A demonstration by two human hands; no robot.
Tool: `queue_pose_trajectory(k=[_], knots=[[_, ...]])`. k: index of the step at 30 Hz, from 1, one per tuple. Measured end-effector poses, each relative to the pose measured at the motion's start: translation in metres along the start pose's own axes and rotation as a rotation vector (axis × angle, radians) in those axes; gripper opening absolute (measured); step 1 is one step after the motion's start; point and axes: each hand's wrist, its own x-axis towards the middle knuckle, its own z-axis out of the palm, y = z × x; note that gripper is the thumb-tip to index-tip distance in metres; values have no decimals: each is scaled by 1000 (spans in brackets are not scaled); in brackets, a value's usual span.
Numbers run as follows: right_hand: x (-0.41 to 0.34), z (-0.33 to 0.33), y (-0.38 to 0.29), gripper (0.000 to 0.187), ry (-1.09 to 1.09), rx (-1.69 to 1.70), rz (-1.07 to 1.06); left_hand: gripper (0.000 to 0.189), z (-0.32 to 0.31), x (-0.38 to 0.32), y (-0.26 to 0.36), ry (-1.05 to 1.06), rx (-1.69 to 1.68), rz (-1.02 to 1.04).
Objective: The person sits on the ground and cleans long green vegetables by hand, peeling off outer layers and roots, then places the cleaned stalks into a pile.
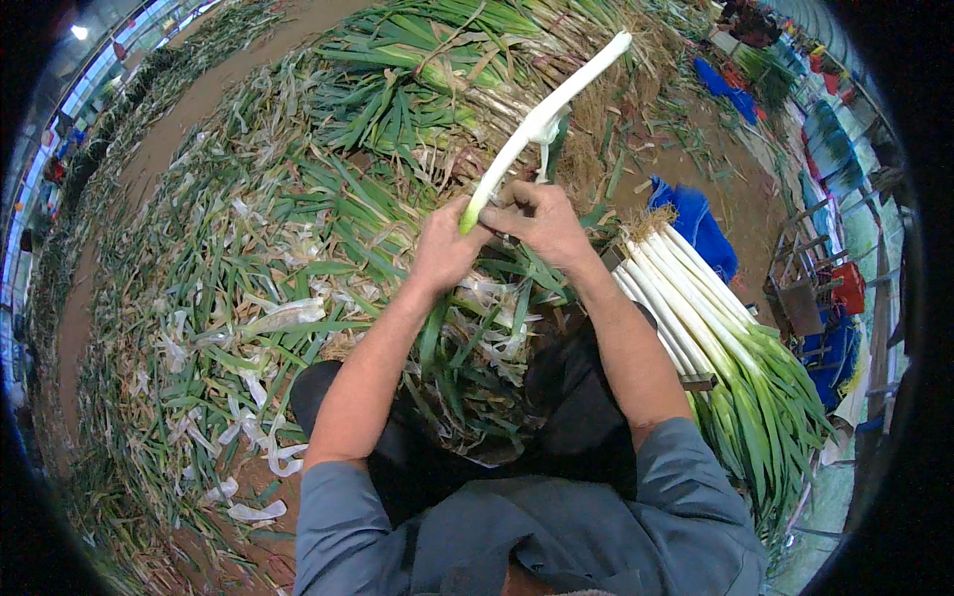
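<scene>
My left hand (449, 249) grips a long Welsh onion (514, 145) near the point where its white shaft turns green. The shaft slants up and to the right, its white end away from me. A loose strip of pale outer skin (543, 159) hangs from the middle of the shaft down to my right hand (548, 227). The right hand's fingers are pinched around that skin, with thumb and forefinger close beside the stalk. Below both hands, between my knees, lie green leaves and peeled skins (496, 335).
Cleaned Welsh onions (674, 279) lie on a metal rack (698, 382) at my right. Unpeeled ones with roots (477, 97) are heaped ahead. Leaf scraps (246, 320) cover the ground at left. Blue cloth (697, 231) and a wooden chair frame (801, 276) stand farther right.
</scene>
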Motion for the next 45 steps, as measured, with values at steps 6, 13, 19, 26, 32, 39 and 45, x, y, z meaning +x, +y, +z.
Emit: queue_pose_trajectory(k=[6,13,19,26,32,39,45], knots=[[14,-43,19,17,483,540,74,30,-7,-3,-2,126,156,-5],[15,-82,46,33,698,798,51,34,-22,-5,9,96,285,-44],[14,-42,23,88,193,713,-58,33,-26,-6,17,136,334,108],[27,-25,27,44,-41,527,18,32,-39,-5,36,19,285,54],[14,-25,20,30,102,1112,151,41,-62,-6,52,-177,265,-4],[24,-119,94,26,917,1771,156,41,-153,-52,41,-220,548,-209],[11,-236,140,24,1319,1279,103,40,-272,-163,32,-79,674,-475]])
